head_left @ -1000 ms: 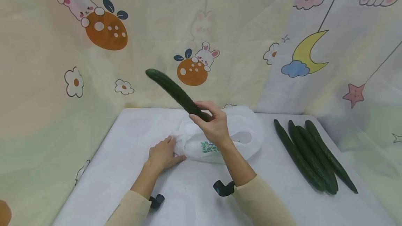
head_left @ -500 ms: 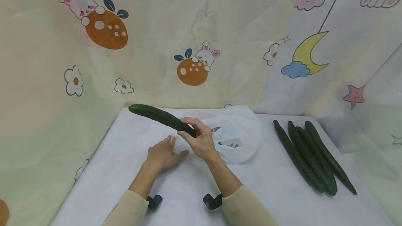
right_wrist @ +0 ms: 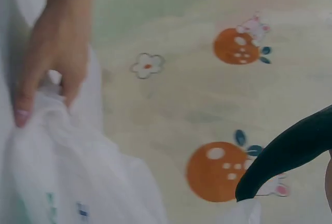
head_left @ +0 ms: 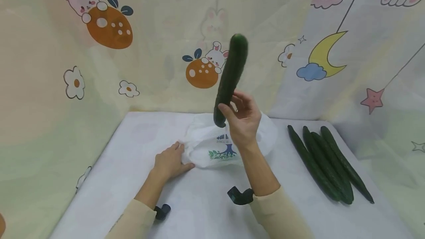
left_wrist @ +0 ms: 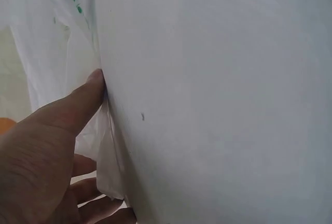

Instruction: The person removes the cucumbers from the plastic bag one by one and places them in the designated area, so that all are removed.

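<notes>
My right hand [head_left: 245, 120] holds a dark green cucumber [head_left: 231, 73] near its lower end, between thumb and fingers. It points steeply upward above a white plastic bag [head_left: 203, 150] with green and blue print. In the right wrist view, one tapered end of the cucumber [right_wrist: 282, 154] shows at lower right. My left hand [head_left: 168, 160] grips the bag's left end low on the table, thumb and fingers on either side of it. The left wrist view shows the thumb [left_wrist: 85, 99] right at the bag's edge, with the other fingers partly behind the plastic.
Several more cucumbers [head_left: 327, 165] lie side by side on the right of the white-covered table [head_left: 202, 209]. A printed cloth backdrop [head_left: 159, 58] hangs behind the table. Small black cameras [head_left: 239, 196] are worn at both wrists.
The right hand dipped to the left with the cucumber nearly level, then rose to the right and turned it upright. More of the bag's print shows now. The left hand stays at the bag's end.
</notes>
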Available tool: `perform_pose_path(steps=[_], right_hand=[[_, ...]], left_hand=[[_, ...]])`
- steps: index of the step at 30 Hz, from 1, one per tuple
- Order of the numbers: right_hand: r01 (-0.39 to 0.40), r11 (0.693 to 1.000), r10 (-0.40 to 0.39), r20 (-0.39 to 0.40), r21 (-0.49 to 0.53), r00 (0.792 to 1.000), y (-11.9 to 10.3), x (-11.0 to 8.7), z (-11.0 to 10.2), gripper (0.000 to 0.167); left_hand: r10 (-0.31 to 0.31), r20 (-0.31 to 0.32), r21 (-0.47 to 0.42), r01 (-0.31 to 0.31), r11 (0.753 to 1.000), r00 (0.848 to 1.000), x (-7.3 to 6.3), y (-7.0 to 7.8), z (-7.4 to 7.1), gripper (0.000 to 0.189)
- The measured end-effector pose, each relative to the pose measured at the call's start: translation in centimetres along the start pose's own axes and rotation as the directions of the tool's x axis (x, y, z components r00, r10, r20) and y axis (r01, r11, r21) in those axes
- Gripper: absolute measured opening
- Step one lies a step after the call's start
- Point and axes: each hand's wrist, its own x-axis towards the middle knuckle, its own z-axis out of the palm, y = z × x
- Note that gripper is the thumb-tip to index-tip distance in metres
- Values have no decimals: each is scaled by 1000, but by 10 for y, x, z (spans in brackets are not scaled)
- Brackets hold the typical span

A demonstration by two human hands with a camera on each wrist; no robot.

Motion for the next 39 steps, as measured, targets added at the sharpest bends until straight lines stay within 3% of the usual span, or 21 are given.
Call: perform_pose_path(steps=[5,9,12,14,19,21,24,29,32,35,39], right_hand=[[128,989,-120,-94,80,988,-36,32,-10,41],[251,949,-205,-232,189,951,-70,61,-16,45],[323,918,-229,-356,230,906,-98,82,-26,43],[351,908,-220,-452,230,865,-116,93,-35,34],[388,905,-193,-645,174,739,-151,114,-67,28],[377,914,-184,-674,150,715,-154,113,-80,29],[325,937,-163,-665,128,729,-146,103,-96,31],[219,973,-131,-603,74,787,-122,80,-112,37],[127,991,-86,-581,30,810,-111,67,-119,40],[35,999,-35,-564,-10,825,-102,58,-126,43],[-7,996,-40,-536,-84,843,-94,49,-136,45]], left_hand=[[-13,17,-17,13,1000,1000,0,0,-4,97],[-30,30,-22,31,999,999,-1,1,-6,97],[-33,21,-24,33,999,999,0,2,-6,95],[-31,13,-30,32,999,999,1,3,-7,94],[-20,12,-10,20,1000,1000,4,1,-11,94],[-22,26,3,22,1000,999,4,-1,-13,95],[-37,50,-6,38,999,998,1,-3,-13,96],[-37,42,-27,38,999,998,-1,-5,-9,95],[-22,38,-31,23,999,999,-2,-3,-6,94],[-15,37,-27,16,1000,999,-2,0,-5,94],[-15,33,-10,16,1000,999,-1,4,-4,93]])
